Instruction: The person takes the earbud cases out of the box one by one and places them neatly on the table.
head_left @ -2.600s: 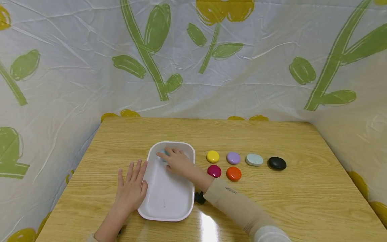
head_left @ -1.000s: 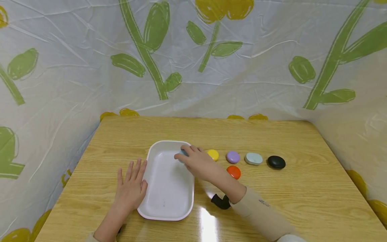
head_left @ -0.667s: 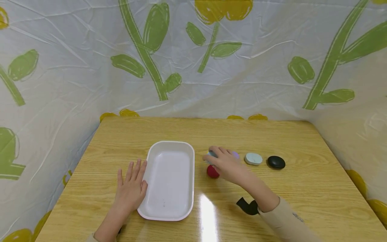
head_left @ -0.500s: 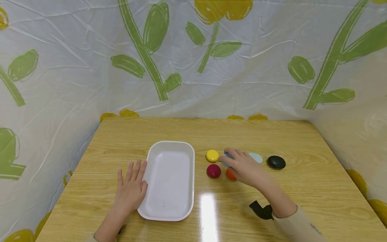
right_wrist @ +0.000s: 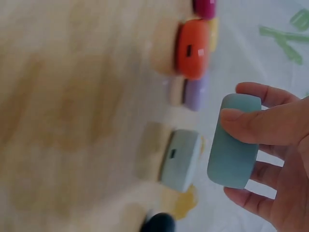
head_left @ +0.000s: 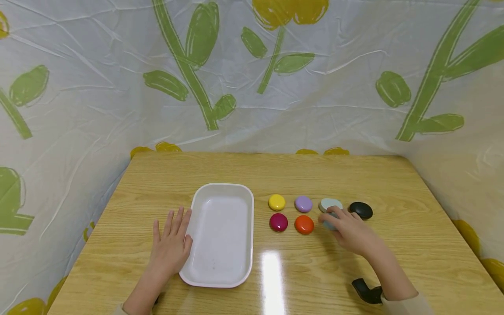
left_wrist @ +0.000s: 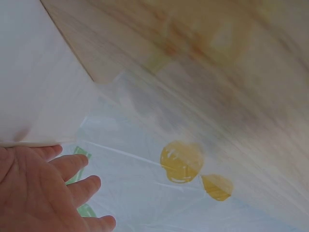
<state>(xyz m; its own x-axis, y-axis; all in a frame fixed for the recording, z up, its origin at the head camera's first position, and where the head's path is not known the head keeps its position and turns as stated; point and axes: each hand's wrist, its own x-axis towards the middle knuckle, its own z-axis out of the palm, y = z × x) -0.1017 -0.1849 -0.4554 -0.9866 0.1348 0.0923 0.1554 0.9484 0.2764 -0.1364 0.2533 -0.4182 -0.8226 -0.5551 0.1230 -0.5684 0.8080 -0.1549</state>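
Note:
My right hand grips a dull blue, rounded oval case, thumb across one face and fingers behind it. In the head view it is low over the table, just in front of a pale mint oval case and right of a glossy orange round one. In the right wrist view, small dark slots show on the sides of the orange and mint cases. My left hand lies flat with straight, spread fingers against the left side of a white rectangular tray, which has nothing in it.
Yellow, lilac and magenta round cases lie right of the tray. A black oval case ends the back row. A floral sheet surrounds the wooden table at the back and sides.
My right hand has lifted the blue case out of the tray and carried it rightward, past the yellow and lilac cases, to in front of the mint one. The left hand stays put.

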